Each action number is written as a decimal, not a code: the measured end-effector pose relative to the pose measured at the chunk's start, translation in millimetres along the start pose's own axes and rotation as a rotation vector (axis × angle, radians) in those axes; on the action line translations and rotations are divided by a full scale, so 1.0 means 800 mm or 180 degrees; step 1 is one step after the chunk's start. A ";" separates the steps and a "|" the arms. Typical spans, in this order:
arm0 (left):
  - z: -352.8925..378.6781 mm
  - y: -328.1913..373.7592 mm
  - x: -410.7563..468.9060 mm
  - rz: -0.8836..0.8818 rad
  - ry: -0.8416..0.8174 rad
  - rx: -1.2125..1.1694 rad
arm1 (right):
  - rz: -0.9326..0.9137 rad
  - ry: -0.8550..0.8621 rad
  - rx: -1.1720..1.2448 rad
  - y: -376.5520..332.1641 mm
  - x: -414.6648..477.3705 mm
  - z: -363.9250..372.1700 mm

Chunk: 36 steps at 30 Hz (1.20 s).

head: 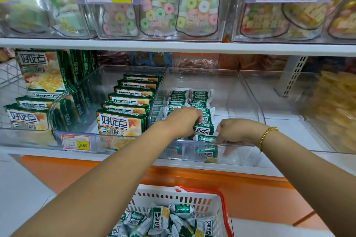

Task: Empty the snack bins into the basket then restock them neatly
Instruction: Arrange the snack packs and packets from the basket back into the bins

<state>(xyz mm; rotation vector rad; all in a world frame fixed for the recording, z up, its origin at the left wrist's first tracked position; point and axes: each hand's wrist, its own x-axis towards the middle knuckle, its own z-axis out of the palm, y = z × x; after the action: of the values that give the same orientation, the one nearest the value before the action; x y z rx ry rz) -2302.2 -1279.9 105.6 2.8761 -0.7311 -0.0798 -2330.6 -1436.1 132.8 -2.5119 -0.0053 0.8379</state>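
Shelf bin (234,102) holds green-and-white snack packets (199,100).

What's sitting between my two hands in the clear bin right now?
Small green snack packets, in the head view; left hand and right hand both hold some.

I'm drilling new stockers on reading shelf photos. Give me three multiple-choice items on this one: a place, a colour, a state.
1. Where is the white slotted plastic basket? A top shelf B below the white shelves C inside a bin
2. The small foil snack packets are: A green-and-white B red C blue
3. The clear plastic bin holding them is: A empty B partly filled C lidded
B, it sits lowest in view; A, green wrappers with white ends; B, packet rows left, bare floor right.
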 end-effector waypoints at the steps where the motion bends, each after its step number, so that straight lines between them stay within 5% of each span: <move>1: -0.002 0.001 -0.002 0.0061 -0.0036 -0.0114 | 0.0106 -0.0113 0.0551 0.000 0.004 0.002; 6: -0.015 0.015 -0.017 -0.0002 -0.0701 -0.0073 | 0.0300 -0.0293 0.1840 -0.001 0.019 0.007; 10: -0.021 0.023 -0.035 -0.0207 -0.0845 -0.0064 | 0.0241 -0.0045 0.1370 -0.011 0.003 0.015; 12: -0.017 0.026 -0.054 -0.0202 -0.0287 -0.0384 | 0.0053 0.0518 0.0033 -0.014 -0.013 0.017; 14: -0.005 0.027 -0.087 -0.0116 0.0756 -0.0840 | -0.0571 0.1657 -0.1354 -0.021 -0.031 0.019; 16: 0.014 0.027 -0.132 -0.0173 0.1820 -0.1442 | -0.1331 0.2263 -0.1537 -0.031 -0.054 0.027; 19: 0.062 0.026 -0.203 -0.0803 0.2247 -0.2174 | -0.1724 0.1340 -0.1591 -0.038 -0.074 0.064; 23: 0.166 0.014 -0.268 -0.1710 0.1349 -0.2119 | -0.1783 0.0083 -0.2347 0.002 -0.053 0.166; 28: 0.259 0.021 -0.317 -0.1720 -0.1042 -0.2118 | -0.1723 -0.1636 -0.2253 0.092 -0.032 0.297; 32: 0.290 0.043 -0.326 -0.1467 -0.2049 -0.1919 | -0.2058 -0.1901 -0.2662 0.133 -0.042 0.339; 36: 0.299 0.069 -0.321 -0.1384 -0.2239 -0.1488 | -0.2082 -0.1925 -0.2682 0.141 -0.046 0.336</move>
<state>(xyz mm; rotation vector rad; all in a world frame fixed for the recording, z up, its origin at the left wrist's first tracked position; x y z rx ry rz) -2575.9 -1241.4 -117.2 2.4563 -0.1098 -1.1818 -2529.2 -1420.2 -83.4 -2.5051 -1.5616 1.4354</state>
